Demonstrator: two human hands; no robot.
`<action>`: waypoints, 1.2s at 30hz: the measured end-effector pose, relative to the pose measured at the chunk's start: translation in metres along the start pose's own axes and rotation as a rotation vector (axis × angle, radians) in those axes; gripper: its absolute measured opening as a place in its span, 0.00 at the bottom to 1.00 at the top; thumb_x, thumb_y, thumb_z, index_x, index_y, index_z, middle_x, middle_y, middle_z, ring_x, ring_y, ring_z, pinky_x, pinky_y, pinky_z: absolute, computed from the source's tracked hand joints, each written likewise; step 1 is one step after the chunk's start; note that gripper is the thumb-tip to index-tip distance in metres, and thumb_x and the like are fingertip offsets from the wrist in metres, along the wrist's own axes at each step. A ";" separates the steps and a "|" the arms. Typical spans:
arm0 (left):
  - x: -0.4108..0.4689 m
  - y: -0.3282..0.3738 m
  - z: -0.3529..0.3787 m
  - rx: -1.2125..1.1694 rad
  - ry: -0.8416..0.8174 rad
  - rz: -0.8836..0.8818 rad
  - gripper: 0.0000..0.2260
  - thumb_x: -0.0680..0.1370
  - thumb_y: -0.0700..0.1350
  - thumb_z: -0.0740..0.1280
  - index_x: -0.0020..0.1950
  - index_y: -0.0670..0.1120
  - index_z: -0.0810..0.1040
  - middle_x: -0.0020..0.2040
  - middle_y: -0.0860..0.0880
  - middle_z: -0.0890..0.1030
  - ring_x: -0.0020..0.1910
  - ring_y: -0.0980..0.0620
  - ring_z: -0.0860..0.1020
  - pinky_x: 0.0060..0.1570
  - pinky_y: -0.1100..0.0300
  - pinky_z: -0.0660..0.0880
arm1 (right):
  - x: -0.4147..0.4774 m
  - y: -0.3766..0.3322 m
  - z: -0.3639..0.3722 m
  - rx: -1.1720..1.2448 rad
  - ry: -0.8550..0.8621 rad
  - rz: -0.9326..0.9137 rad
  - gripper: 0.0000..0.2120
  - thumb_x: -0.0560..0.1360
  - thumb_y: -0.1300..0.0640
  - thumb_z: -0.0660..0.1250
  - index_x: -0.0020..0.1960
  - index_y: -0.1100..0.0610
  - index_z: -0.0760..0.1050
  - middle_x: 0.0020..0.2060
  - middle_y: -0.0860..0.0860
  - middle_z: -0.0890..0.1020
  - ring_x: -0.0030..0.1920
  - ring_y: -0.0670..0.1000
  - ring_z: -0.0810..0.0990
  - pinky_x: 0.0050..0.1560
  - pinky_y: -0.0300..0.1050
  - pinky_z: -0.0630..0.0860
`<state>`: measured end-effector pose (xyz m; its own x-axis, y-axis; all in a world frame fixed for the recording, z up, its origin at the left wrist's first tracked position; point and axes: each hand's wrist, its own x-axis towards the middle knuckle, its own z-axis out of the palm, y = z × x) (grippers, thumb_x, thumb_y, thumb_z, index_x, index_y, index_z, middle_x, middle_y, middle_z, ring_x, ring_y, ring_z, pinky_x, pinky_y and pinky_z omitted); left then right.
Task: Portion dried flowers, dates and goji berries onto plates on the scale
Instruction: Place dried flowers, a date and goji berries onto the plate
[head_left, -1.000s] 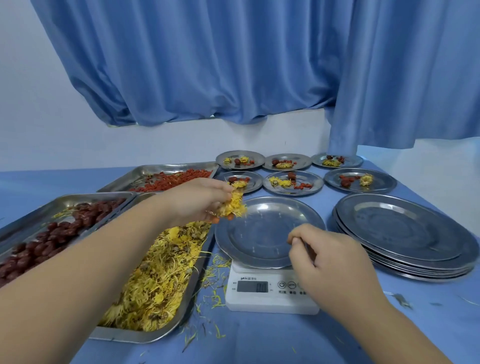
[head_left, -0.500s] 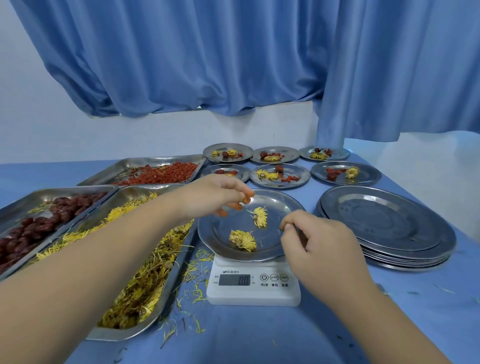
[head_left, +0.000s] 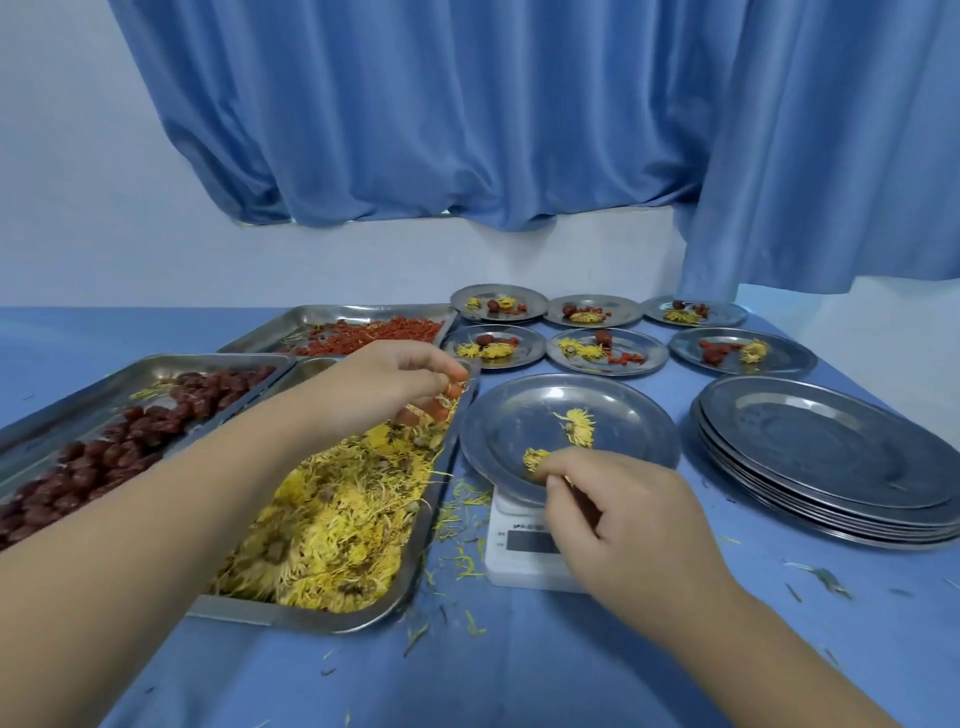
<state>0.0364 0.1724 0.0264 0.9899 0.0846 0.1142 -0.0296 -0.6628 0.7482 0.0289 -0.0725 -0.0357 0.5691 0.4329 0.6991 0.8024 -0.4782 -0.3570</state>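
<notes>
Starting at the left: the dates (head_left: 104, 457) and, further back, the goji berries (head_left: 379, 332) sit in their trays, and none are on the new plate yet. The left hand (head_left: 384, 384) was over the plate dropping flowers 0.5 s ago. Now it's back over the far end of the dried flowers (head_left: 332, 514) in their tray (head_left: 291, 616), fingers curled down into the pile. Can't tell if that grip has anything in it.

The plate (head_left: 623, 415) on the scale (head_left: 519, 566) was bare 1 s ago and now has 2 flower heads on it: the far flower (head_left: 576, 426) around the middle and the near flower (head_left: 535, 460) by the front rim. The right hand (head_left: 634, 519) has let go of the plate's rim, and its grip is now pinching the near flower.

My guess is the flower weight is being fine-tuned, with 1 hand ready to add and the other to pull off. The display is partly covered, so I can't read it. To the right, the stack of empty plates (head_left: 831, 457) waits, with 6 finished plates (head_left: 644, 348) behind.
</notes>
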 end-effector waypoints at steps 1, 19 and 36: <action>-0.004 -0.006 -0.011 0.036 0.016 -0.009 0.09 0.81 0.45 0.63 0.54 0.57 0.81 0.50 0.59 0.84 0.46 0.58 0.84 0.47 0.57 0.78 | 0.004 -0.005 0.005 0.004 0.001 -0.023 0.10 0.73 0.55 0.58 0.39 0.53 0.77 0.27 0.46 0.76 0.29 0.48 0.75 0.27 0.48 0.73; -0.034 -0.186 -0.167 0.568 0.292 -0.434 0.12 0.80 0.41 0.63 0.61 0.48 0.79 0.66 0.46 0.77 0.61 0.46 0.75 0.67 0.49 0.67 | 0.013 -0.037 0.066 0.001 -0.069 -0.070 0.05 0.72 0.57 0.65 0.43 0.50 0.80 0.32 0.41 0.75 0.34 0.42 0.74 0.30 0.40 0.73; -0.012 -0.229 -0.162 0.806 0.196 -0.525 0.18 0.75 0.33 0.62 0.63 0.46 0.78 0.60 0.45 0.80 0.55 0.46 0.78 0.55 0.53 0.77 | 0.016 -0.030 0.078 -0.037 -0.037 -0.116 0.11 0.74 0.53 0.58 0.42 0.50 0.80 0.30 0.42 0.71 0.32 0.42 0.69 0.34 0.37 0.67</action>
<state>0.0085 0.4437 -0.0399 0.8074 0.5874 0.0556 0.5834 -0.8089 0.0727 0.0280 0.0089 -0.0617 0.4798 0.5145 0.7107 0.8563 -0.4509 -0.2518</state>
